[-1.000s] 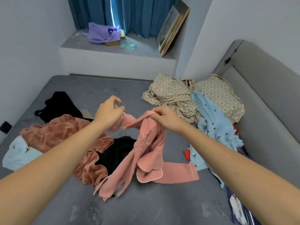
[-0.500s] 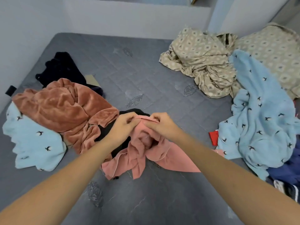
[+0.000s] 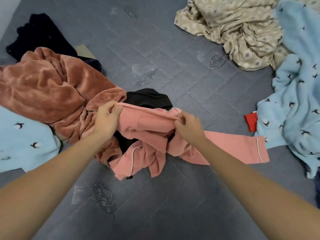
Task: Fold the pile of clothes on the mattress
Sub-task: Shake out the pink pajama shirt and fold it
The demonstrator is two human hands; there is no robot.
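Observation:
A pink pyjama top (image 3: 149, 130) with white piping lies bunched in the middle of the grey mattress (image 3: 155, 201). My left hand (image 3: 107, 118) grips its upper edge at the left end, and my right hand (image 3: 188, 125) pinches the same edge further right, so the fabric is stretched between them. One sleeve (image 3: 242, 149) trails out flat to the right. A black garment (image 3: 149, 97) lies partly under the pink top.
A rust-brown fleece garment (image 3: 52, 89) is heaped at left, over a light blue bird-print piece (image 3: 22, 139) and a black item (image 3: 39, 33). At right lie a beige patterned cloth (image 3: 239, 32), another blue bird-print garment (image 3: 297, 94) and a red scrap (image 3: 251, 121).
The view has tilted down from the window to the mattress. My hands lowered the pink top, came together at its edge, then moved apart along it, spreading the fabric.

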